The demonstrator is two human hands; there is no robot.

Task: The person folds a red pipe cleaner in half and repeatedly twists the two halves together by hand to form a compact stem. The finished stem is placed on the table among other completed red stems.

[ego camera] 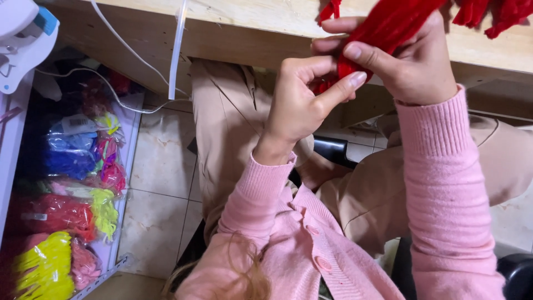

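Note:
Both hands are raised in front of the edge of a wooden table [261, 28], working on a bundle of red fuzzy stems [388, 25]. My right hand [411, 61] wraps around the bundle from the right, thumb laid across it. My left hand [302, 100] pinches the bundle's lower end between thumb and forefinger. More red pieces [499, 14] lie on the tabletop at the upper right. Both arms wear pink knitted sleeves.
A white shelf [125, 183] at the left holds clear bags of blue, red, pink and yellow fuzzy stems [72, 183]. A white glue gun [22, 39] with a cord sits at the top left. Below are beige trousers, a black chair and a tiled floor [161, 183].

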